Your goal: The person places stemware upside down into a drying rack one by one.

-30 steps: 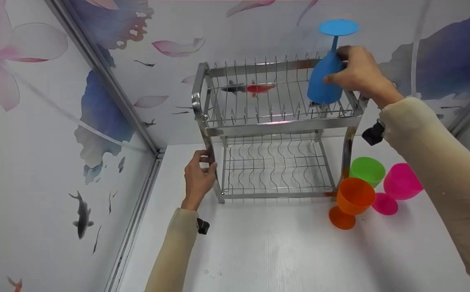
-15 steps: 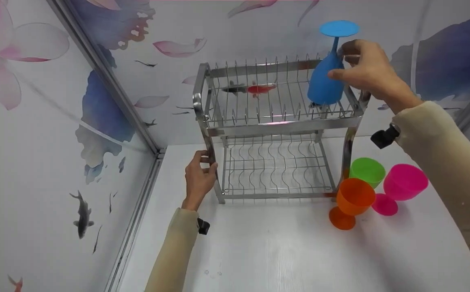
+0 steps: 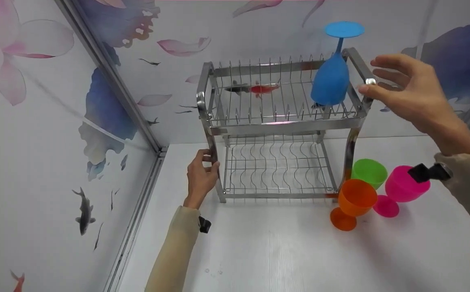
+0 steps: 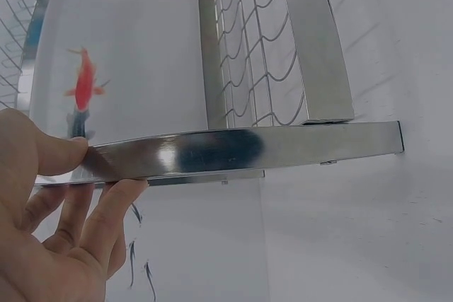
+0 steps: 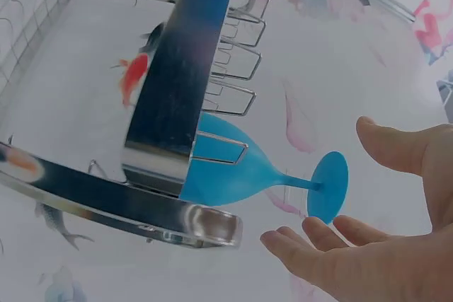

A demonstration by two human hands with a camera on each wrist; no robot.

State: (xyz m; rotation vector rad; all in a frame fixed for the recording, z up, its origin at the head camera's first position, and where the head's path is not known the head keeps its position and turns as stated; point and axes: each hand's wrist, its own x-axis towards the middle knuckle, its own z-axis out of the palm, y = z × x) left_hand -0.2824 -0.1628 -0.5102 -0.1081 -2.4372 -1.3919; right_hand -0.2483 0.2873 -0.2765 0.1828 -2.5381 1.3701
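A blue goblet [image 3: 330,81] stands upside down at the right end of the upper tier of a metal dish rack [image 3: 283,127], its round foot on top. My right hand [image 3: 411,91] is beside the rack's right end with fingers apart and nothing held; in the right wrist view the goblet's foot [image 5: 328,187] lies just past the fingertips. My left hand [image 3: 201,176] grips the rack's left upright, thumb on one side and fingers on the other, as the left wrist view shows on the metal post [image 4: 205,150].
To the right of the rack, an orange goblet [image 3: 357,198], a green goblet [image 3: 369,172] and a pink goblet [image 3: 406,184] stand upright on the white table [image 3: 275,247]. Wall panels with painted flowers and fish enclose the back and left side.
My right hand has let go of the blue goblet and drawn back to the right. The goblet stays on the upper tier. My left hand keeps its grip on the rack.
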